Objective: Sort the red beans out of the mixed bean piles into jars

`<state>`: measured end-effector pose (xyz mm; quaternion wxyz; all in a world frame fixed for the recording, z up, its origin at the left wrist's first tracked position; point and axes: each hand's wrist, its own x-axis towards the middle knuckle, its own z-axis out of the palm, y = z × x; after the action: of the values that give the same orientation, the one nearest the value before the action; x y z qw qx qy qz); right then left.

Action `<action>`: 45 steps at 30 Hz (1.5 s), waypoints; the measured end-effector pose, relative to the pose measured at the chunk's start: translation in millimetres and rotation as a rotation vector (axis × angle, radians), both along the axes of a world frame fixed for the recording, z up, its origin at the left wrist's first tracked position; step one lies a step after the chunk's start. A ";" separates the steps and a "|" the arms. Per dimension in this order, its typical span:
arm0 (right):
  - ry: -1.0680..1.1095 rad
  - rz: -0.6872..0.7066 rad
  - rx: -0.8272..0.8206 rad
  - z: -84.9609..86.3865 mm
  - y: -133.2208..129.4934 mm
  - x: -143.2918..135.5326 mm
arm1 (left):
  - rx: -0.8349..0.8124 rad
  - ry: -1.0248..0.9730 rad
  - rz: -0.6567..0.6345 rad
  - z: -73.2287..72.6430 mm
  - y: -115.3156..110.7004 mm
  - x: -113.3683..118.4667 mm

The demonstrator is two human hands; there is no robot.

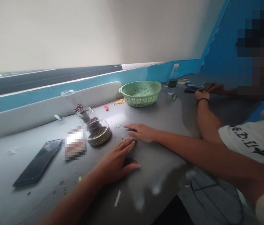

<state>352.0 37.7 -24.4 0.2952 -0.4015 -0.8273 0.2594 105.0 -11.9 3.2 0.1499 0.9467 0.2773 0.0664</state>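
Note:
My left hand (115,161) lies over the grey table (155,175), fingers stretched out and thumb apart, holding nothing. Just beyond it, my right hand (140,132) rests palm down with its fingers extended, close to the left fingertips. A few small dark beans (119,127) are scattered beside the right fingertips, and a small patch of them shows partly between the two hands. Left of the hands stands a round clear container (99,137) of dark green beans. Behind it are a clear jar (85,115) and another clear container (69,98) with dark red beans.
A green basket (141,93) stands at the back, beside yellowish kernels (119,101). A water bottle (173,79) is farther right. A black phone (38,162) lies at left, a red object (106,108) near the back. Another person (246,140) sits at right, hands at a phone.

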 end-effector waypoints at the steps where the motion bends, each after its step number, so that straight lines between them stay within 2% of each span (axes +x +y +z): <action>1: -0.038 0.021 0.004 0.6 8.0 -4.9 | 0.005 -0.007 0.020 0.2 -2.6 -3.1; 6: -0.201 0.095 0.008 6.9 46.4 -30.0 | 0.035 -0.038 0.185 -6.2 -6.6 -21.7; 9: -0.251 0.140 0.062 8.7 48.2 -30.3 | 0.018 -0.044 0.241 -11.5 -6.0 -28.9; 14: -0.192 0.239 0.103 9.7 13.3 -13.8 | -0.046 -0.064 0.203 -14.7 -3.4 -28.6; 18: -0.057 0.222 0.034 12.9 -26.8 -6.6 | -0.067 -0.087 0.185 -14.5 -2.2 -29.3; 22: 0.137 0.070 -0.031 13.5 -48.4 -3.1 | -0.065 -0.111 0.191 -16.7 0.3 -30.3; 26: 0.133 -0.054 -0.032 6.6 -40.9 0.4 | -0.044 -0.127 0.218 -20.2 7.6 -17.8; 29: 0.272 -0.156 -0.072 -1.8 -28.8 4.0 | -0.039 -0.108 0.160 -20.0 14.7 -1.4; 32: 0.543 -0.336 -0.178 -8.4 -18.5 8.9 | -0.042 -0.074 0.041 -17.3 23.3 15.6; 35: 0.684 -0.437 -0.242 -11.3 -11.2 11.4 | -0.041 -0.057 -0.075 -14.4 34.2 31.4; 40: 0.709 -0.423 -0.243 -12.3 -9.4 8.8 | -0.053 -0.102 -0.220 -16.1 50.3 48.0; 45: 0.739 -0.403 -0.253 -13.3 -6.8 9.0 | -0.117 -0.200 -0.248 -19.3 52.3 47.4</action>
<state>360.9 30.9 -37.7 0.5644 -0.4682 -0.5328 0.4223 152.5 40.4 -16.2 0.2388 0.9519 0.1456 0.1252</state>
